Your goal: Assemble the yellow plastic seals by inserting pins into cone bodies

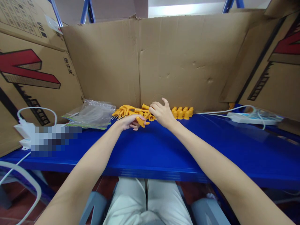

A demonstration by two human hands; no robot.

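Note:
My left hand (130, 121) is closed on a yellow-orange plastic piece (141, 122) with a curved, hook-like end. Just to its right, my right hand (162, 113) has its thumb and fingertips pinched together, with one finger raised. More yellow plastic shows at those fingertips, but whether they grip it is hidden. Behind both hands lies a loose pile of yellow parts (126, 110), with small dark chains at its left. Several yellow bell-shaped pieces (186, 114) stand upright in rows to the right of my right hand.
Clear plastic bags (93, 113) lie left of the pile. Cardboard (182, 59) walls the back and both sides of the blue table (154, 150). A white power strip (253, 118) with cables sits at right; a white plug and cable (25, 134) are at left.

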